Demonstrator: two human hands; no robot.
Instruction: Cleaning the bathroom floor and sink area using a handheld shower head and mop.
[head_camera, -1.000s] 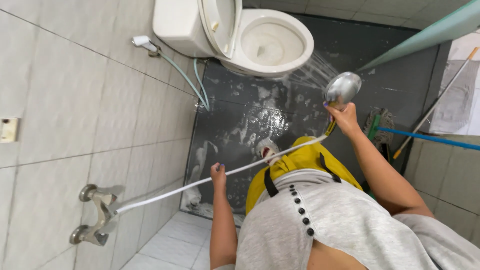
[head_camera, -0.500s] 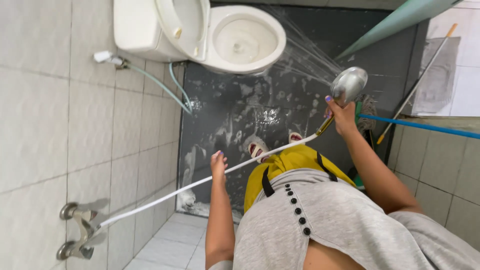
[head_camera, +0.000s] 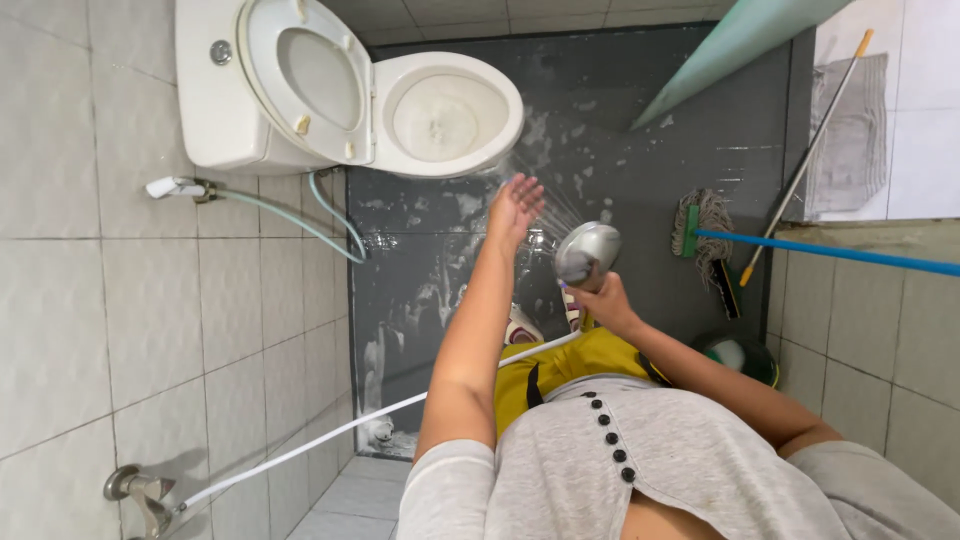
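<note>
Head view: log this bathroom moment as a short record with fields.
right hand: right hand holds round chrome shower head, water spraying
left hand: open left hand raised in the spray, holding nothing
hose: white flexible hose runs to metal wall tap
toilet: white ceramic toilet, seat up
floor: wet dark floor
nearby: blue-handled mop

No package, label, sign or screen shows anywhere in this view
</note>
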